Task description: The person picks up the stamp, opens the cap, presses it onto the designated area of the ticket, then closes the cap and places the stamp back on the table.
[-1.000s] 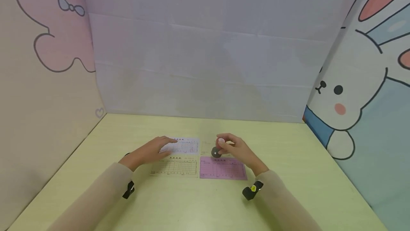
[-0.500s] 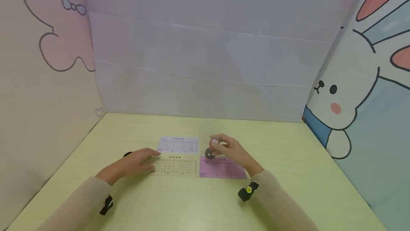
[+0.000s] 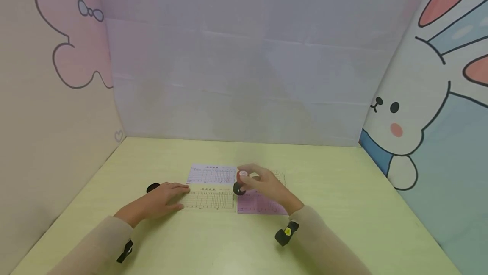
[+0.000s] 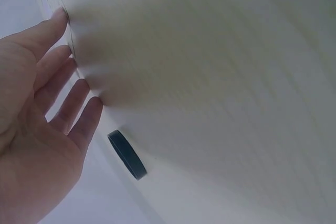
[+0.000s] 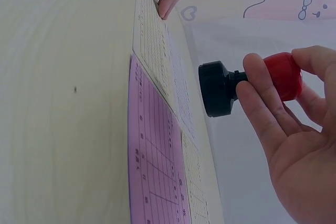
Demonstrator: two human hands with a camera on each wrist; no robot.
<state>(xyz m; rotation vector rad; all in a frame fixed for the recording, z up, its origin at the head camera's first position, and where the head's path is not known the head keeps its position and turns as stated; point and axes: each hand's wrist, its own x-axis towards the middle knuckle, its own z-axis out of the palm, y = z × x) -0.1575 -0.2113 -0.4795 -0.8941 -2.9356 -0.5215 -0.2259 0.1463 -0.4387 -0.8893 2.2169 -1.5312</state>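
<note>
My right hand grips a stamp by its red knob, and the stamp's black round base points down. In the head view the stamp hangs above the papers, near where the purple form meets the front yellow form. The right wrist view shows air between its base and the paper. At the yellow form's left edge, the fingertips of my left hand touch down, fingers spread and fairly straight. Just beyond that hand lies a black round cap, seen as a dark ring in the left wrist view.
Behind the front yellow form lies a pale lilac form. A second yellow form sits at the back right, partly covered by my right hand. The pale table ends at a white backdrop, with cartoon-printed side panels.
My left hand has drawn back from the lilac form to the front yellow form's left edge, exposing the cap. My right hand has carried the stamp leftward.
</note>
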